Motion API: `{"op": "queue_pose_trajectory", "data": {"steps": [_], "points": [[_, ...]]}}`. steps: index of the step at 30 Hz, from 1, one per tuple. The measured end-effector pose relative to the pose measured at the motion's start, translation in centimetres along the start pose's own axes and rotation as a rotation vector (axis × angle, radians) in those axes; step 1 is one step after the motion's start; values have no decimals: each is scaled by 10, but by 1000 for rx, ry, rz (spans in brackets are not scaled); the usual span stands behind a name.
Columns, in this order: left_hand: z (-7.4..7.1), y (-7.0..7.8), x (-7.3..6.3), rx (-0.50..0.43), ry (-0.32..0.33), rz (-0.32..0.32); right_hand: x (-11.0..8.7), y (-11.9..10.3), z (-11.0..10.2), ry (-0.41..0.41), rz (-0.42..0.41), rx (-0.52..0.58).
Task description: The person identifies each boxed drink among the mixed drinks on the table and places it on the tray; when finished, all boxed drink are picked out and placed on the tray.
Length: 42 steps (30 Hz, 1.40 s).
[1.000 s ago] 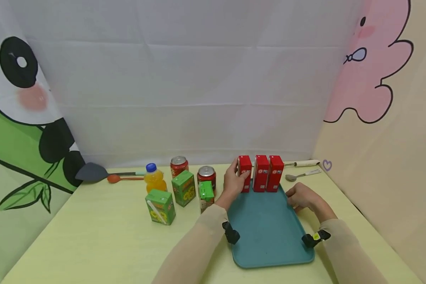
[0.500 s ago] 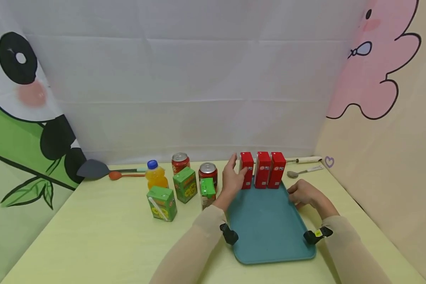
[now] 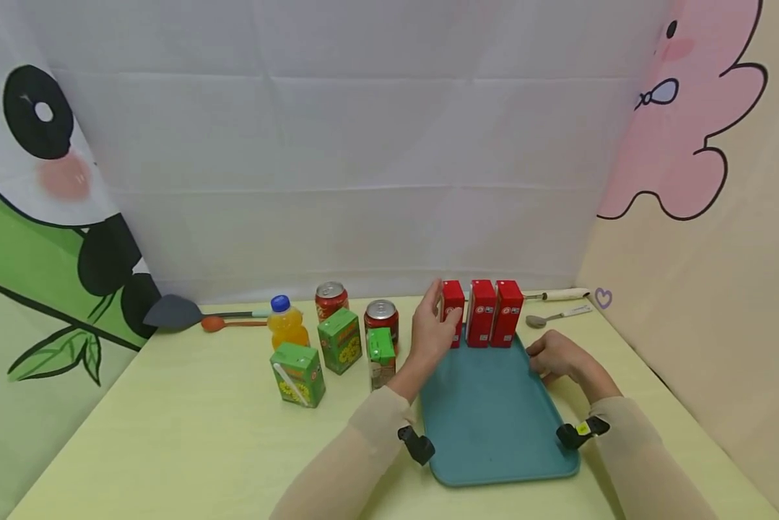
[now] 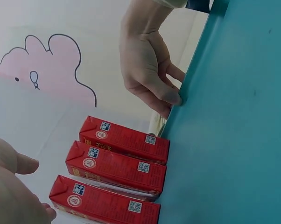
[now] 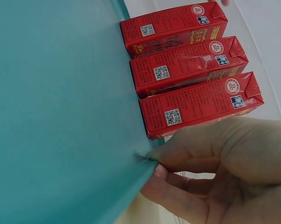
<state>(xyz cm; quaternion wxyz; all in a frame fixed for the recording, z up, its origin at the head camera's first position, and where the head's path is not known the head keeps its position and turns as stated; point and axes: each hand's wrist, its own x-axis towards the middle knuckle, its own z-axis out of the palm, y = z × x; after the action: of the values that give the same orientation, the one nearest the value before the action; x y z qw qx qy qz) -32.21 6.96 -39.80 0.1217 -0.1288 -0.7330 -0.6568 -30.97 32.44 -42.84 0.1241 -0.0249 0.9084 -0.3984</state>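
Three red drink cartons stand upright in a row at the far end of a teal tray [image 3: 493,419]: a left one [image 3: 453,310], a middle one [image 3: 481,314] and a right one [image 3: 507,314]. Beside the left carton is my left hand [image 3: 433,328], its thumb across the carton's front in the head view. In the left wrist view, that hand's thumb and fingers [image 4: 26,164] are spread and show a gap to the cartons. My right hand [image 3: 558,357] pinches the tray's right rim between thumb and fingers, plainly seen in the right wrist view.
Left of the tray stand two soda cans [image 3: 381,318], an orange juice bottle [image 3: 288,325] and three green drink cartons [image 3: 298,375]. A spatula [image 3: 171,313] and an orange spoon [image 3: 214,324] lie back left. A metal spoon [image 3: 537,321] and a pale-handled utensil [image 3: 564,294] lie back right.
My left hand's fingers were around the left red carton, then loosened from it, and the hand has shifted slightly right beside it. My right hand stays at the tray's rim.
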Motion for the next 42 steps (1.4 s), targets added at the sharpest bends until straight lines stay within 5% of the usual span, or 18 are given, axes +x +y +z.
{"op": "queue_pose_trajectory", "data": {"steps": [4,17,24,31,37,42], "points": [[-7,7,-7,9,-28,66,1,-2,0,-8,4,-1],[-33,32,-54,-64,-293,273,-1,-2,1,-10,21,9],[-68,46,-75,-12,-255,354,1,1,1,-21,15,5],[-118,49,-71,60,-110,489,2,-1,-3,-21,16,-19],[-165,60,-64,274,-49,390,1,-3,-4,-22,28,-7],[-207,59,-53,445,-104,283,0,-3,-3,-28,8,7]]}}
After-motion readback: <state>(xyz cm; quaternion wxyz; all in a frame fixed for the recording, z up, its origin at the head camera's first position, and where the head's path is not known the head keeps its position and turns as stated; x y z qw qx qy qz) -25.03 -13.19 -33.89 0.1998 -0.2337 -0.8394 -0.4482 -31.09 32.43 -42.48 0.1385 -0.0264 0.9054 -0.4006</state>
